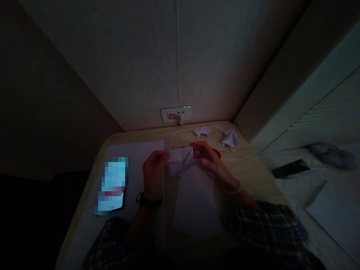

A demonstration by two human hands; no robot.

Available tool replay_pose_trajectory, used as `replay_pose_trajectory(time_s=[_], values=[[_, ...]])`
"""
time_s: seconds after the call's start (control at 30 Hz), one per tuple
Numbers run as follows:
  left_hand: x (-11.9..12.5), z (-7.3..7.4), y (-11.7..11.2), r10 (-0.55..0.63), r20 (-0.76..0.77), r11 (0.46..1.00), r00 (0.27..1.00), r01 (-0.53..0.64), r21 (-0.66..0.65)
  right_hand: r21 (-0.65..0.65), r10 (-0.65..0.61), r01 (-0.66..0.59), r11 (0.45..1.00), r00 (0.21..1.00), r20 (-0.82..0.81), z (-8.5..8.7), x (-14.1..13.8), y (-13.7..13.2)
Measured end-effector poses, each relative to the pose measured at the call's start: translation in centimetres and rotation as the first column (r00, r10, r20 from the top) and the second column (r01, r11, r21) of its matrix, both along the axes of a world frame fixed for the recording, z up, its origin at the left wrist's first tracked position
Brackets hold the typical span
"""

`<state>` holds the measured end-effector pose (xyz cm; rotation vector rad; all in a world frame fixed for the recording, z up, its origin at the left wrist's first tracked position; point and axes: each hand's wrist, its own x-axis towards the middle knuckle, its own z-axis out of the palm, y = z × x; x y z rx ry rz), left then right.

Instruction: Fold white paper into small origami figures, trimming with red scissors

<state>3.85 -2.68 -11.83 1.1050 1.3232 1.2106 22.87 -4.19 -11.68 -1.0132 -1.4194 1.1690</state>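
Above the wooden table, a white piece of folded paper (180, 155) with visible crease lines is held up between my two hands. My left hand (153, 172) pinches its left end between thumb and fingers. At its right end is my right hand (208, 157), fingers curled and the fingertips against the upper right corner. Below the folded paper lies a flat white sheet (197, 206). Past my right hand are two folded paper figures, a small one (202, 131) and a larger pointed one (230, 139). A red object (216, 153) is partly hidden behind my right hand.
A lit phone (112, 185) rests on a large white sheet (146, 150) at the left of the table (247, 168). On the wall behind is a socket (176, 114) with a plug. A dark flat device (291, 168) lies on white bedding at right. The room is dim.
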Motion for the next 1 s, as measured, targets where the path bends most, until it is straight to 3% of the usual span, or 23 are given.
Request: replay_pose_trajectory(time_s=[0.37, 0.5, 0.73, 0.87, 1.0], values=[[0.8, 0.5, -0.6, -0.174, -0.082, 0.985, 0.981, 0.172, -0.032, -0.182, 0.073, -0.05, 0.982, 0.99, 0.124, -1.6, -1.2, 0.0], [0.6, 0.4, -0.3, -0.254, -0.09, 0.967, 0.963, 0.253, -0.024, -0.167, 0.037, -0.006, 0.986, 0.982, 0.185, -1.1, -0.4, 0.3], [0.6, -0.8, 0.0, -0.452, -0.064, 0.89, 0.89, 0.446, -0.092, -0.049, -0.133, 0.15, 0.987, 0.959, 0.249, -0.2, 0.5, 0.7], [0.4, -0.6, 0.0, -0.388, -0.02, 0.917, 0.921, 0.385, -0.102, 0.065, -0.297, 0.29, 0.955, 0.936, 0.19, 0.0, 0.4, 0.6], [0.3, -0.1, -0.2, -0.2, 0.072, 0.977, 0.977, 0.204, -0.06, 0.181, -0.497, 0.479, 0.859, 0.865, 0.065, 0.2, 0.4, 0.1]])
